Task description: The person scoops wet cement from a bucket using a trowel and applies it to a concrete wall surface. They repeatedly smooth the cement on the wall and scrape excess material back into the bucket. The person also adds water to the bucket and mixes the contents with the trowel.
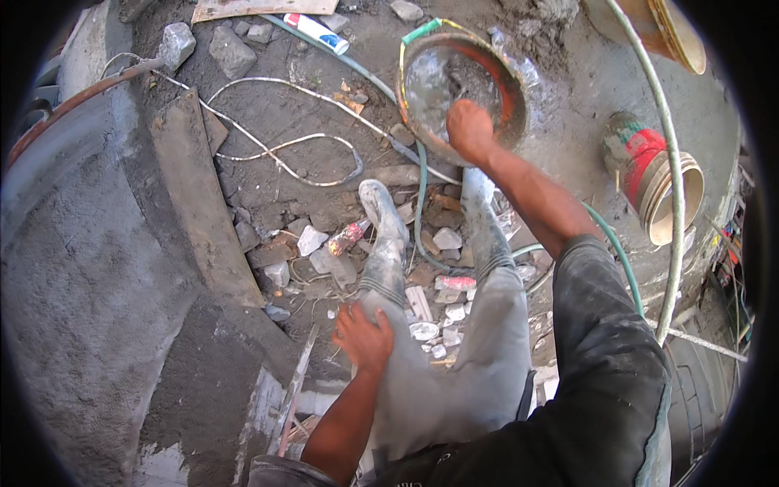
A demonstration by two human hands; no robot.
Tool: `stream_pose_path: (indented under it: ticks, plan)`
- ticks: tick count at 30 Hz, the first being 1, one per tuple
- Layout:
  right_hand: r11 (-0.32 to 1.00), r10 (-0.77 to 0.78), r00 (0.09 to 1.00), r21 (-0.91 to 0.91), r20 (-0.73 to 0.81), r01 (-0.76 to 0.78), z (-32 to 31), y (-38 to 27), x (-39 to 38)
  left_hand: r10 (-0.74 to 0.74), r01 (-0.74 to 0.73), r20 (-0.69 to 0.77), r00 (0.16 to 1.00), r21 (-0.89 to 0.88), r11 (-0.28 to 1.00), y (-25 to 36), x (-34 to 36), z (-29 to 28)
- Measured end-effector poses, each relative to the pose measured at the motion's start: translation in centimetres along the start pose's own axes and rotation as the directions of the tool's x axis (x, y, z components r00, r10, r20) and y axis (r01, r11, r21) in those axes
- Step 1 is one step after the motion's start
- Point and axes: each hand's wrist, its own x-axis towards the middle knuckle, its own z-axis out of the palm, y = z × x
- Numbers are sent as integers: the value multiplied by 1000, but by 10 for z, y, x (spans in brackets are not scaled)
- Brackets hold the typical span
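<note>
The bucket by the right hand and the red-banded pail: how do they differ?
The bucket stands mouth-up; the pail lies tipped on its side. The bucket's inner wall shows orange, the pail's cream. The bucket looks wider than the pail. Both are round and open-mouthed.

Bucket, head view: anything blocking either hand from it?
Right hand: nothing visible between; it's at the bucket's near side, overlapping the opening. Left hand, resting on the left leg: its line toward the bucket crosses that leg's boot and a thin green hose.
</note>
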Motion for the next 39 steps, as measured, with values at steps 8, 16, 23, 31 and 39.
stream_pose_path:
  ticks: [8, 16, 23, 31, 39]
  plan:
    - [940, 53, 997, -334, -56, -69, 44, 27, -35, -41, 42, 28, 999, -42, 998, 3, -4, 10]
    - [919, -162, 985, -373, -65, 126, -28, 105, -47, -121, 131, 87, 989, -119, 984, -13, -4, -2]
    - [811, -337, 923, -556, -189, 182, 30, 134, 32, -47, 69, 140, 989, -154, 986, -22, -7, -17]
    - [978, -175, 975, -90, 137, 188, 110, 113, 41, -3, 26, 101, 995, -222, 975, -39, -10, -19]
    - [929, -326, 945, -181, 6, 322, 123, 77, 25, -45, 74, 115, 992, -258, 963, -50, -3, -17]
